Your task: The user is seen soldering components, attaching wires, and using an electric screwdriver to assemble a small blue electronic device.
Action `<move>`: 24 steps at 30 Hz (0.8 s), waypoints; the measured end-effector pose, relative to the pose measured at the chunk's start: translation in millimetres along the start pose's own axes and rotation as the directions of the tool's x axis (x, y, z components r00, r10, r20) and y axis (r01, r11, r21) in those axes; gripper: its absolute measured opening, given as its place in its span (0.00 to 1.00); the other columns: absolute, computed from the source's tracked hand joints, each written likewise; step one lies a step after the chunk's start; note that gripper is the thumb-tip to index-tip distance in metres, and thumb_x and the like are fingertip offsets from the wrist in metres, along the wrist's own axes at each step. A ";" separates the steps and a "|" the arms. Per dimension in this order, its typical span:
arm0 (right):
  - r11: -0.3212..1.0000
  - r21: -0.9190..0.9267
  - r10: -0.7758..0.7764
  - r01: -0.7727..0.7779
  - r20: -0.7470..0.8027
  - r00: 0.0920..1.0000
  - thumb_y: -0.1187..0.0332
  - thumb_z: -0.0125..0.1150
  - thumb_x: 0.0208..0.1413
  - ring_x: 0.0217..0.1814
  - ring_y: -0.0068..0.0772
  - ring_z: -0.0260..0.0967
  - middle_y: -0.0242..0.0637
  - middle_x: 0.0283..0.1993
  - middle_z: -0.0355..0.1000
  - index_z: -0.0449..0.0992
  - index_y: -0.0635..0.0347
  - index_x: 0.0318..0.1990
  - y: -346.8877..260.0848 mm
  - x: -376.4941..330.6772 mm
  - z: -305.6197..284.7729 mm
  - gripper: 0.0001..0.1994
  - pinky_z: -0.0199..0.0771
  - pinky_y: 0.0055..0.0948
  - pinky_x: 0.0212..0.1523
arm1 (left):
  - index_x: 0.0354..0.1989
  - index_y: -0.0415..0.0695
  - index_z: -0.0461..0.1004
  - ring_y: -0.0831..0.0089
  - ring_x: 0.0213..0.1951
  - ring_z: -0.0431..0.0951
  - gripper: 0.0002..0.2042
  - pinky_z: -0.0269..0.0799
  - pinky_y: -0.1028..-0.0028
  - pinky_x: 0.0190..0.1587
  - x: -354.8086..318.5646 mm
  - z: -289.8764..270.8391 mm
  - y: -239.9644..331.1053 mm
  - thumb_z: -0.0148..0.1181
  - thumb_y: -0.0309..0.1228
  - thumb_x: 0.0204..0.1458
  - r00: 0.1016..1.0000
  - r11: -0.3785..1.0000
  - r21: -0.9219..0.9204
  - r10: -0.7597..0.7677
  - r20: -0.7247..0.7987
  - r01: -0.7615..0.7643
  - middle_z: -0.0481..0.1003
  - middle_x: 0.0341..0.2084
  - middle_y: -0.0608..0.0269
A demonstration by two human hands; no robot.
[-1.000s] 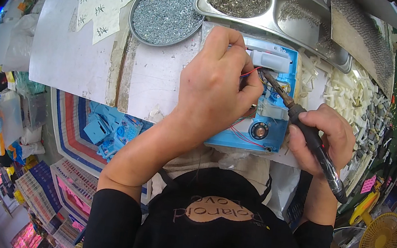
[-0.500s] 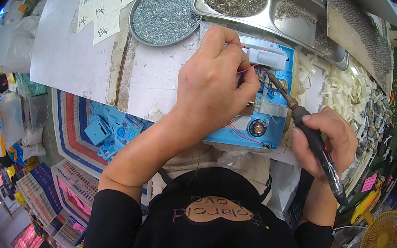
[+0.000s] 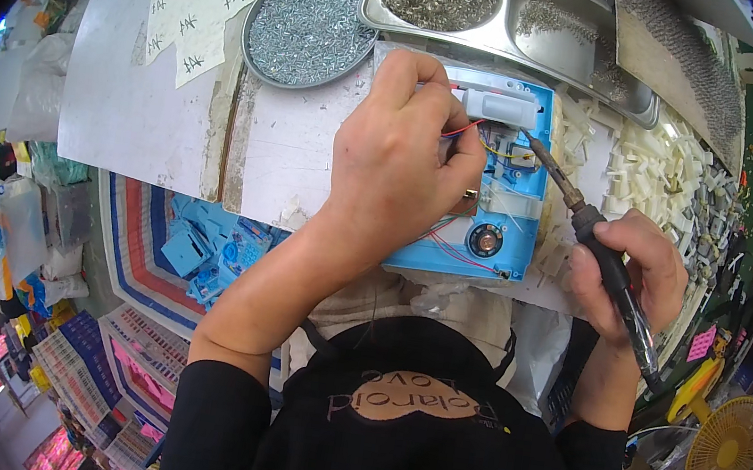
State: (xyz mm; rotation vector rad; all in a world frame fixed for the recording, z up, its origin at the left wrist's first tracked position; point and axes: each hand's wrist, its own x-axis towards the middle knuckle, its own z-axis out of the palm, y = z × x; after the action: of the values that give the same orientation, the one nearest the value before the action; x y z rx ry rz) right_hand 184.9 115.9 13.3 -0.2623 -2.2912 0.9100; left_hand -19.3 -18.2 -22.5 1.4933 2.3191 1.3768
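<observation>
A light-blue plastic casing (image 3: 445, 261) lies on the bench in front of me. Inside it sit a pale grey-blue block (image 3: 500, 109), a round speaker (image 3: 485, 241) and thin wires. My left hand (image 3: 395, 152) reaches over the casing's left part, its thumb and fingers pinched together at red and blue wires (image 3: 464, 131). The palm hides the parts beneath it. In my right hand (image 3: 664, 278), a black-handled soldering iron (image 3: 617, 284) is gripped like a pen. Its tip is by the block's lower right corner, above a small part with a yellow wire; contact I cannot tell.
Behind the casing stand a round dish of small metal pins (image 3: 312, 25) and a steel tray (image 3: 552, 54) with springs. White plastic pieces (image 3: 655, 177) are heaped at the right. A striped bag (image 3: 144, 233) with blue parts lies lower left; a yellow fan (image 3: 728, 453) stands lower right.
My right hand has drawn the soldering iron a little to the right, its tip away from the wires near my left fingers. The casing and left hand have shifted very slightly left in the picture.
</observation>
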 end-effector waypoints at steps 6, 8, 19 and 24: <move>0.997 0.021 0.073 -0.071 -0.067 0.995 0.79 0.72 0.45 0.23 0.30 0.68 0.39 0.26 0.73 0.76 0.66 0.43 -2.4 -20.5 -23.2 0.16 0.64 0.25 0.25 | 0.39 0.40 0.78 0.72 0.30 0.79 0.11 0.76 0.73 0.30 -7.0 -26.8 19.3 0.69 0.20 0.46 0.989 0.995 -0.046 0.094 0.116 -0.089 0.70 0.40 0.58; 0.989 0.074 0.135 -0.126 -0.131 0.982 0.80 0.71 0.46 0.26 0.28 0.69 0.41 0.28 0.73 0.75 0.67 0.44 -3.7 -34.2 -27.5 0.16 0.64 0.24 0.27 | 0.43 0.41 0.79 0.69 0.32 0.79 0.14 0.77 0.71 0.32 -8.0 -30.3 23.0 0.70 0.22 0.46 0.951 0.985 -0.065 0.169 0.259 -0.157 0.71 0.39 0.59; 0.988 -0.082 0.125 -0.132 -0.095 0.988 0.73 0.74 0.45 0.29 0.36 0.77 0.40 0.32 0.79 0.80 0.61 0.41 -3.8 -37.7 -40.4 0.14 0.74 0.31 0.29 | 0.32 0.45 0.77 0.55 0.39 0.78 0.08 0.73 0.60 0.42 7.6 -16.3 16.2 0.69 0.25 0.44 0.761 0.933 -0.096 0.340 0.553 -0.347 0.74 0.35 0.58; 0.993 -0.082 0.063 -0.083 -0.220 0.973 0.73 0.71 0.49 0.30 0.37 0.78 0.38 0.33 0.78 0.79 0.59 0.42 -6.4 -24.2 -37.3 0.12 0.76 0.32 0.31 | 0.32 0.39 0.80 0.67 0.26 0.76 0.06 0.71 0.69 0.31 5.7 -8.6 17.3 0.68 0.19 0.46 0.866 0.959 -0.282 0.158 0.474 -0.020 0.77 0.26 0.58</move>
State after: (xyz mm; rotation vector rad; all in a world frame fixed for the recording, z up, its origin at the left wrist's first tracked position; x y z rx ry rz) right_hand 227.6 121.7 25.9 -0.4660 -2.1336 0.7733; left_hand -14.2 -17.1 -3.1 1.6426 1.6999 1.0997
